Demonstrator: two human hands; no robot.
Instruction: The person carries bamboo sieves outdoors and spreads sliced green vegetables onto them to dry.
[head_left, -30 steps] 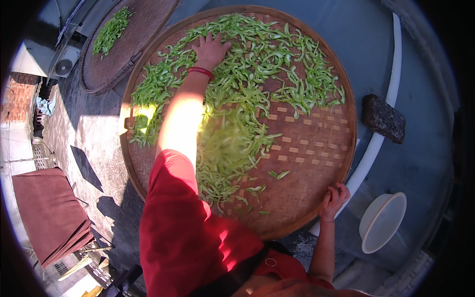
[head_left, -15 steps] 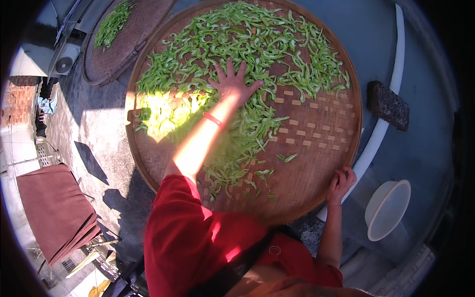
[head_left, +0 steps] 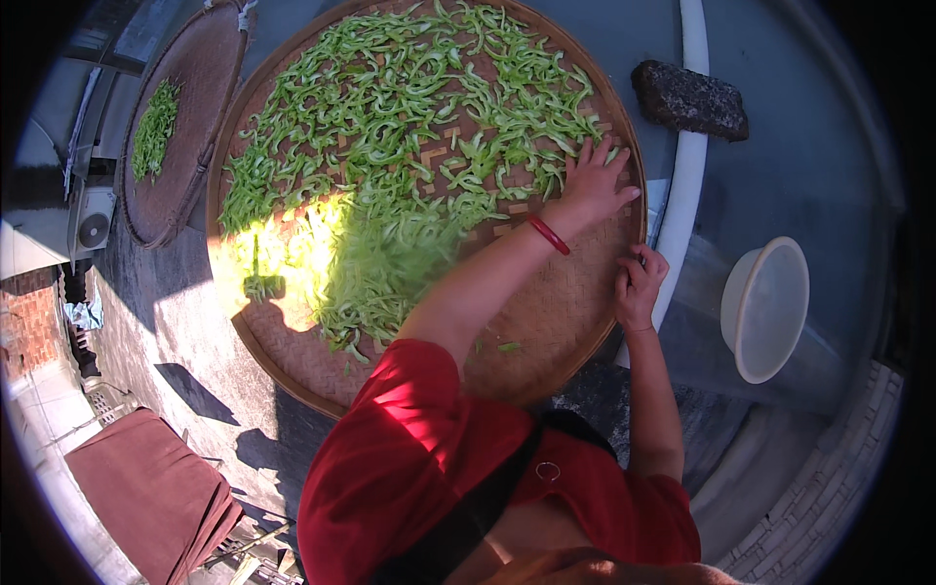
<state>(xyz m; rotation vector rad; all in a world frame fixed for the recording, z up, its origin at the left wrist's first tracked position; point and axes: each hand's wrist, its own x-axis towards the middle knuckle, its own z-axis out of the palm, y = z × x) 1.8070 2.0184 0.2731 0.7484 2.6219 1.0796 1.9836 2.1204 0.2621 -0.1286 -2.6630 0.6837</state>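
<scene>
Outdoor rooftop w/ grey concrete floor (head_left: 175, 331) in hard sun & shadows, white pipe (head_left: 687, 175), dark stone (head_left: 690, 99), white basin (head_left: 765, 307), brick wall (head_left: 29, 331).

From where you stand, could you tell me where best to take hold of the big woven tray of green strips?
Probably at the raised rim of the woven tray, from its right side, beside where the right hand already pinches it. The green strips thin out there, and the edge overhangs the white pipe, leaving room for fingers underneath.

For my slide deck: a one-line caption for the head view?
Left hand spreads green leaves on a woven tray; right hand grips its rim.
</scene>
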